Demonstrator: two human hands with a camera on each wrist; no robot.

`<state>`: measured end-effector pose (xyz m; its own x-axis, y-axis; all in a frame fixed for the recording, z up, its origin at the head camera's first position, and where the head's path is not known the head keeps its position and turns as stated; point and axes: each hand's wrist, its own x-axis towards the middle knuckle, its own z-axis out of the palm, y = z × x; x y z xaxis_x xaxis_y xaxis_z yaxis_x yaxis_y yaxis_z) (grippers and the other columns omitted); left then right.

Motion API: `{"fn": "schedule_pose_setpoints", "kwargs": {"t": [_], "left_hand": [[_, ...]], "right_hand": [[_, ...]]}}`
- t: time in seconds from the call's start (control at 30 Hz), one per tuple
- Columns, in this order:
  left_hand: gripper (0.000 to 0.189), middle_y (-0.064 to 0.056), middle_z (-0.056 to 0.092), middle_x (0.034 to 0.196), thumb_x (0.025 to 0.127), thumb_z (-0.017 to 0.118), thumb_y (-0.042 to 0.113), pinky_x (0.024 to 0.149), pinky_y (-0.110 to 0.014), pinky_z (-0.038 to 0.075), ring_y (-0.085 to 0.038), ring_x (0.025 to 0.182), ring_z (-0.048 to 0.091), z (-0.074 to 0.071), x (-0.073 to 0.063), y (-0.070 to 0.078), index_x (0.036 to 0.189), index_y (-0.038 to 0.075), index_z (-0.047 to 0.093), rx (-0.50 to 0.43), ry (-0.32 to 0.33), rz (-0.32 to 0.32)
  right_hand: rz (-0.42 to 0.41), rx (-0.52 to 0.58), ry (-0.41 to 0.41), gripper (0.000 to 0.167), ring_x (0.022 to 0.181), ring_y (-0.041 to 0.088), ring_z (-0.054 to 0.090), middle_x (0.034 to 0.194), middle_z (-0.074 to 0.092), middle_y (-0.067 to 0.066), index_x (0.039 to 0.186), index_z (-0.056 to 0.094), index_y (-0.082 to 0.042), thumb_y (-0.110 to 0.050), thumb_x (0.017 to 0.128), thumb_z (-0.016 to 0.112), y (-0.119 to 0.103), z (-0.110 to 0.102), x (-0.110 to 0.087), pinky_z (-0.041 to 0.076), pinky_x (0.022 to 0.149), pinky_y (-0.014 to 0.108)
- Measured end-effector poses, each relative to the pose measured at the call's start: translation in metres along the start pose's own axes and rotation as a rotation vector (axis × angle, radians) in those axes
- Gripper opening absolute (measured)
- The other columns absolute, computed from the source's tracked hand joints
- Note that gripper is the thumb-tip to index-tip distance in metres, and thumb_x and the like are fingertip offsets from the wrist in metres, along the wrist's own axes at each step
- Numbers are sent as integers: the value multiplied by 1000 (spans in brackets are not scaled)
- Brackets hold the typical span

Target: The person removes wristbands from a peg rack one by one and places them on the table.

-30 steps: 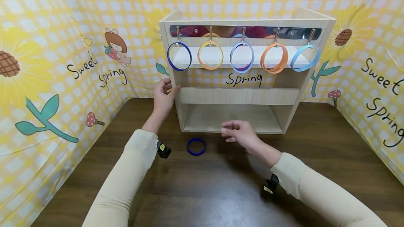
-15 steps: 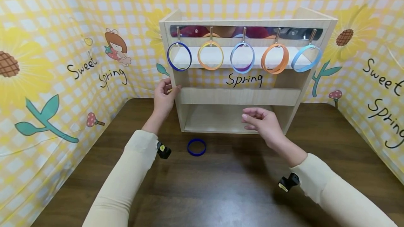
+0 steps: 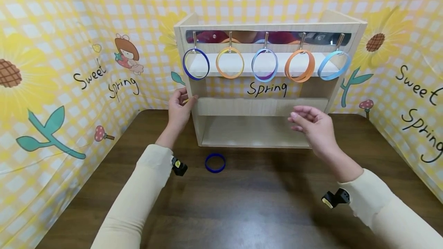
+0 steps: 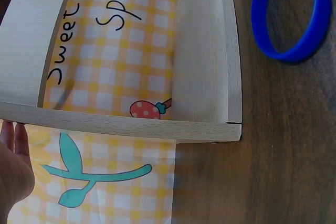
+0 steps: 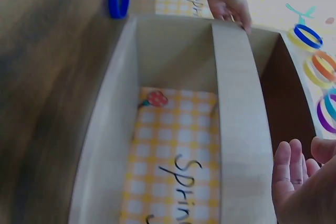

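Observation:
My left hand [image 3: 179,105] holds the left side panel of a light wooden shelf rack [image 3: 263,107], its thumb at the front edge and fingers against the outer face. In the left wrist view, fingertips of the left hand [image 4: 14,166] touch that panel. My right hand [image 3: 315,128] is in the air before the rack's lower right part, fingers loosely bent, holding nothing; the right wrist view shows the same hand [image 5: 310,182]. A dark blue wristband [image 3: 215,171] lies on the table before the rack's left corner. More wristbands hang from hooks above, including an orange one [image 3: 309,66].
A metal hook strip [image 3: 283,37] runs along the rack's top. Hanging there are a blue wristband [image 3: 184,66], a yellow-orange one [image 3: 217,62], a pale blue one with purple behind, and a light blue one [image 3: 328,76]. Checked cloth [image 3: 52,87] surrounds the brown table [image 3: 242,210].
My right hand has moved right and up, from near the rack's lower middle toward its right side. The left hand keeps its place on the side panel. The blue wristband stays put.

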<state>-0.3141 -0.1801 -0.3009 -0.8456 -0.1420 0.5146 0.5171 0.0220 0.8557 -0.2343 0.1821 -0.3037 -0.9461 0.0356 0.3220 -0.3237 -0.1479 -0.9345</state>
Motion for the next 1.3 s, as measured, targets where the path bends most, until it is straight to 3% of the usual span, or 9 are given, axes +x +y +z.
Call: {"fn": "schedule_pose_setpoints", "kwargs": {"t": [0.27, 0.67, 0.9, 1.1, 1.3], "left_hand": [[36, 1, 60, 100, 88, 64, -2, 77, -24, 51, -13, 94, 60, 0, 0, -1, 120, -14, 53, -2, 7, 4], [36, 2, 61, 98, 87, 64, -3, 76, -23, 51, -12, 92, 60, 0, 1, -3, 119, -15, 52, -19, 6, 19], [38, -23, 59, 110, 87, 64, -4, 76, -23, 50, -12, 93, 60, 0, 1, -2, 120, -17, 51, -18, 0, 25], [37, -18, 60, 109, 87, 64, -3, 77, -23, 51, -11, 93, 60, 0, 0, -2, 120, -15, 52, -7, 8, 9], [39, -37, 52, 120, 88, 63, -3, 76, -22, 50, -11, 92, 60, 0, 0, -2, 122, -18, 49, -16, 2, 0]], "right_hand": [[-66, 121, 69, 23, 83, 15, 69, 92, 69, 8, 109, 63, 4, -5, 88, 69, -22, -20, 7, 56, 70, 28], [-48, 225, 177, 23, 83, 17, 70, 92, 69, 9, 105, 66, -2, -4, 83, 73, -45, -47, 25, 57, 68, 28], [-21, 291, 208, 25, 82, 18, 70, 90, 66, 9, 107, 63, 0, 0, 83, 72, -53, -55, 36, 57, 67, 29], [-8, 320, 205, 30, 80, 18, 70, 94, 68, 9, 110, 61, 0, -1, 83, 73, -59, -59, 43, 57, 66, 29], [39, 321, 181, 34, 83, 18, 70, 101, 68, 9, 116, 61, -2, -4, 84, 73, -65, -61, 48, 57, 70, 29]]}}
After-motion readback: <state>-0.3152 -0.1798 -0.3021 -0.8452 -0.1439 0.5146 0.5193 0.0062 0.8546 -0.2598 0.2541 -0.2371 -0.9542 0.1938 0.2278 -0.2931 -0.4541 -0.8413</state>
